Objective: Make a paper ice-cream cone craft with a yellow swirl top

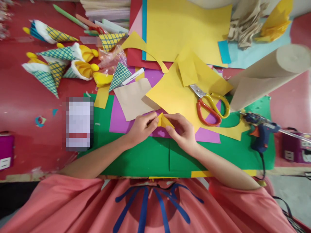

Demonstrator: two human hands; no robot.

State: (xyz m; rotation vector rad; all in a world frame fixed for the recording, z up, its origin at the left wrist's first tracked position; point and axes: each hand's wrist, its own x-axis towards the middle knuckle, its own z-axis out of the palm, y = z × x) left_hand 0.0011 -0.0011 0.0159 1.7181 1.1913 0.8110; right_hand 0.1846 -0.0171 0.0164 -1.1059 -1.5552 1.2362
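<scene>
A small folded piece of yellow paper [163,121] is held between both hands over purple and green sheets. My left hand [145,127] pinches its left side, and my right hand [181,130] has thumb and fingers closed on its right side. A crease stands up in the paper's middle. Just beyond the hands lie a large yellow sheet [167,94] and a tan paper square [136,98]. Scissors [210,108] with one red and one yellow handle rest to the right of my right hand, blades pointing away.
Paper cones [45,76] with checked wrapping lie at the upper left, near a white marker [133,77]. A blurred phone [79,124] is on the left. On the right are a blue glue gun [262,132] with a cord and a tan paper roll [269,72].
</scene>
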